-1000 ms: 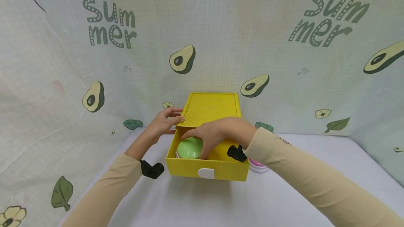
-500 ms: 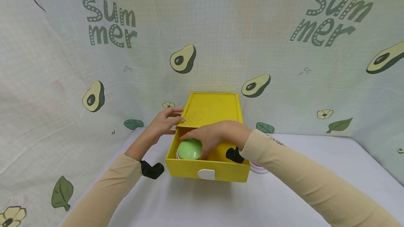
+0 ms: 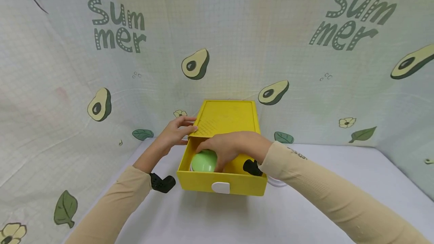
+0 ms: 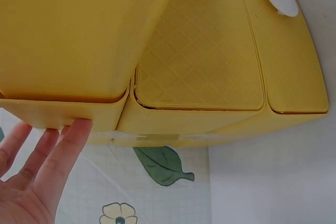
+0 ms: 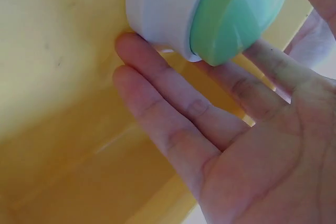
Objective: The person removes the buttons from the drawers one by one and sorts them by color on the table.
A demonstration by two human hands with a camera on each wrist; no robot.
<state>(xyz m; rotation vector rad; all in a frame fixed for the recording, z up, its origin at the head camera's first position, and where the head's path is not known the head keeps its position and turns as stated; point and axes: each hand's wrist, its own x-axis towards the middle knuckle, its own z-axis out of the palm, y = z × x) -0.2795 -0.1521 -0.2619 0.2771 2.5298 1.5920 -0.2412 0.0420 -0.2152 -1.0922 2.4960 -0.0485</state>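
Note:
A yellow drawer (image 3: 220,182) with a white pull tab (image 3: 221,188) stands pulled out from the front of a yellow drawer cabinet (image 3: 227,116). At the left inside it sits a round white jar with a domed green lid (image 3: 204,161). My right hand (image 3: 225,148) reaches into the drawer and grips the jar, thumb on its right side and fingers behind; in the right wrist view the fingertips (image 5: 134,51) lie beside the jar's white base (image 5: 163,9). My left hand (image 3: 174,133) touches the cabinet's left side with extended fingers (image 4: 63,153).
More drawers (image 4: 199,51) of the cabinet are closed beneath the pulled-out one. To the drawer's right, a round white rim (image 3: 277,182) shows on the white tabletop (image 3: 325,168), partly hidden by my right sleeve. A printed cloth (image 3: 237,29) hangs behind.
My right hand and wrist have sunk slightly lower over the jar. The sleeve now covers the pink part above the white rim. My left hand stays in place.

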